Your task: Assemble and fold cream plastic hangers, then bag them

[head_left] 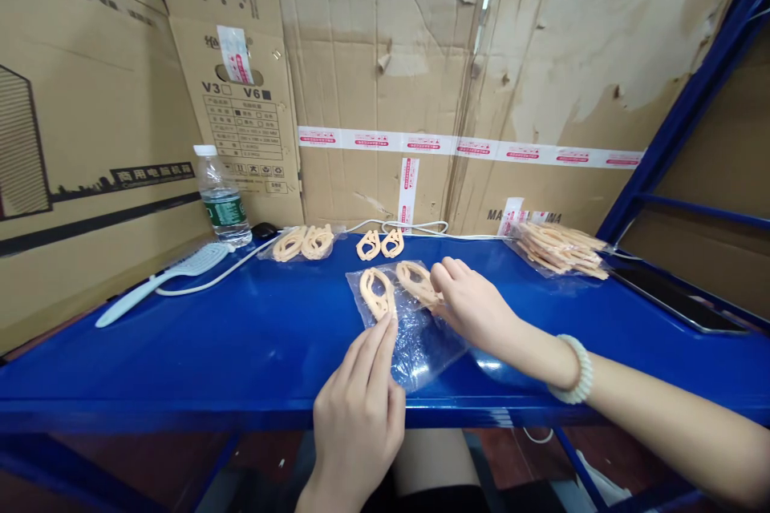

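Two beige plastic folded hangers lie side by side at a clear plastic bag (pixel 421 357), at the middle of the blue table. My left hand (pixel 361 409) has its fingers stretched out and close together, the tips touching the lower end of the left folded hanger (pixel 366 285). My right hand (pixel 475 300) is closed, its fingers bent around the lower right end of the right folded hanger (pixel 410 272). Its fingertips are partly hidden. The bag spreads toward me below both pieces; whether they are fully inside it I cannot tell.
Behind are two small beige pieces (pixel 380 244) and a bagged pair of folded hangers (pixel 304 242). A bagged pile of hangers (pixel 559 247) and a dark phone (pixel 677 296) lie right. A hairbrush (pixel 174 272), water bottle (pixel 222 204) and white cable (pixel 210 282) are left. Cardboard (pixel 385 80) walls the back.
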### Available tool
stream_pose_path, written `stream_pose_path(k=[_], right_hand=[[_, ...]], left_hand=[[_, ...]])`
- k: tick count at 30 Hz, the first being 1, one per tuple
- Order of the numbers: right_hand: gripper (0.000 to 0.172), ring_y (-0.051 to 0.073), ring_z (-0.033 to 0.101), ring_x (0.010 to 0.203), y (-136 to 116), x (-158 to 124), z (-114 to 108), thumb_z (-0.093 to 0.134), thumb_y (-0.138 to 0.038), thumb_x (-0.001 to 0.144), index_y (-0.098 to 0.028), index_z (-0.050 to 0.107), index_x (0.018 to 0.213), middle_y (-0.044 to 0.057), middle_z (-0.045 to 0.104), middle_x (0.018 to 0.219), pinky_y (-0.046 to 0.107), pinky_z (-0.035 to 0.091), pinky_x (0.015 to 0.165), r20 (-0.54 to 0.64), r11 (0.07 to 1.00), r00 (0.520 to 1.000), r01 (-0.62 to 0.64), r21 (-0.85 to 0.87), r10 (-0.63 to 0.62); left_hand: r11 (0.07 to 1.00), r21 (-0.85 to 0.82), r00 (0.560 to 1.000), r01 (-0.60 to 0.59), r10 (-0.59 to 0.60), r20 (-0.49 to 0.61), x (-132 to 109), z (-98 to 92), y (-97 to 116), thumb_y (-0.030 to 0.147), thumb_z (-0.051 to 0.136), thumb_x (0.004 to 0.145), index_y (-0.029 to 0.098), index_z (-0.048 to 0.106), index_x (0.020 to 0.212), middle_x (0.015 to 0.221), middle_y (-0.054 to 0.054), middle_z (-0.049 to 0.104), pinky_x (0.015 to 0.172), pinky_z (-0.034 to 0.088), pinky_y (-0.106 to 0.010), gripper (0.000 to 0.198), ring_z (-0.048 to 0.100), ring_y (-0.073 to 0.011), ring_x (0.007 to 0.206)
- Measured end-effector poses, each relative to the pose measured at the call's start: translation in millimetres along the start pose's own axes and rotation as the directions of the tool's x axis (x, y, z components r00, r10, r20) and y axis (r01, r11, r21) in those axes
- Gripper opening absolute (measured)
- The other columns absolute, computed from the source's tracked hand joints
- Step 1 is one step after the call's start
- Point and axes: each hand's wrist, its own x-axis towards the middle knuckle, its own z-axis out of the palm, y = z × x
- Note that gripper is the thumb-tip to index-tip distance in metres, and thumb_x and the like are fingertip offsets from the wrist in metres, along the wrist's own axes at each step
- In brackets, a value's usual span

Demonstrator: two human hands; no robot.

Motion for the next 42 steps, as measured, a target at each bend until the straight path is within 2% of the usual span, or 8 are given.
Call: stream_pose_path(k=[3,5,12,22,28,32,38,42], right_hand=[[0.037,0.018,0.055,0.079,26,17,-6,0.076,-0.039,0.073,-0.018,0.052,0.091,0.004,0.058,0.089,0.029,0.047,0.067,0.205,0.931,0.972,0.034,0.363,-0.115],[0.022,0.015,0.058,0.075,45,34,-7,0.049,-0.038,0.095,-0.017,0.053,0.096,0.003,0.062,0.086,0.027,0.048,0.067,0.256,0.853,0.937,0.074,0.516,-0.236],[0.043,0.026,0.052,0.118,76,112,48,0.042,0.000,0.086,-0.011,0.055,0.125,0.018,0.054,0.131,0.039,0.042,0.097,0.187,0.965,0.971,0.100,0.241,-0.147],[0.051,0.038,0.039,0.131,69,151,103,0.056,-0.003,0.082,-0.020,0.058,0.130,0.020,0.039,0.147,0.052,0.039,0.101,0.298,0.993,0.947,0.111,0.040,-0.118],[0.022,0.022,0.066,0.093,112,120,90,0.061,-0.012,0.085,-0.012,0.067,0.106,0.011,0.069,0.101,0.037,0.052,0.083,0.442,0.995,0.892,0.064,0.078,-0.092],[0.028,0.020,0.067,0.090,128,66,66,0.053,-0.007,0.084,-0.013,0.069,0.106,0.012,0.070,0.101,0.028,0.051,0.083,0.373,0.985,0.921,0.060,0.159,-0.117],[0.032,0.023,0.066,0.090,126,-18,19,0.038,-0.020,0.095,-0.014,0.067,0.103,0.014,0.064,0.099,0.038,0.053,0.082,-0.040,0.979,0.999,-0.001,0.203,0.009],[0.016,0.021,0.066,0.081,96,-52,-24,0.051,-0.025,0.093,-0.020,0.067,0.095,0.007,0.068,0.090,0.033,0.055,0.070,-0.414,0.977,0.904,-0.019,0.211,0.108]], left_hand=[[1.000,-0.001,1.000,-0.002,0.002,0.000,0,0.4,0,0.006,0.040,0.084,0.012,0.047,0.138,0.136,-0.008,0.058,0.088,0.053,-0.032,0.055,0.055,-0.0227,0.122],[1.000,-0.003,1.000,-0.004,0.004,-0.001,0,0.9,0,0.005,0.040,0.084,0.012,0.048,0.137,0.135,-0.008,0.059,0.087,0.053,-0.032,0.054,0.055,-0.0227,0.121],[1.000,-0.004,1.000,0.004,-0.004,-0.002,0,-0.1,0,0.005,0.040,0.084,0.012,0.047,0.138,0.136,-0.008,0.058,0.086,0.055,-0.033,0.055,0.056,-0.0226,0.121],[0.999,0.036,1.000,-0.019,0.019,0.012,-1,-1.8,0,0.005,0.039,0.081,0.009,0.048,0.137,0.135,-0.011,0.058,0.083,0.057,-0.033,0.056,0.057,-0.0244,0.120],[1.000,0.019,1.000,0.005,-0.005,0.011,-1,0.7,0,0.005,0.039,0.083,0.009,0.046,0.138,0.136,-0.013,0.057,0.084,0.057,-0.034,0.056,0.056,-0.0243,0.121],[1.000,0.005,1.000,0.014,-0.014,-0.015,-2,0.7,0,0.006,0.038,0.084,0.011,0.045,0.139,0.135,-0.014,0.058,0.082,0.057,-0.033,0.055,0.057,-0.0236,0.120],[1.000,0.016,1.000,0.003,-0.002,-0.012,-3,0.9,-1,0.007,0.038,0.084,0.011,0.045,0.139,0.135,-0.014,0.058,0.083,0.057,-0.033,0.056,0.057,-0.0234,0.120],[1.000,0.009,1.000,0.017,-0.017,-0.026,-2,1.1,-2,0.007,0.038,0.083,0.011,0.044,0.140,0.136,-0.012,0.057,0.084,0.056,-0.032,0.057,0.057,-0.0224,0.121]])
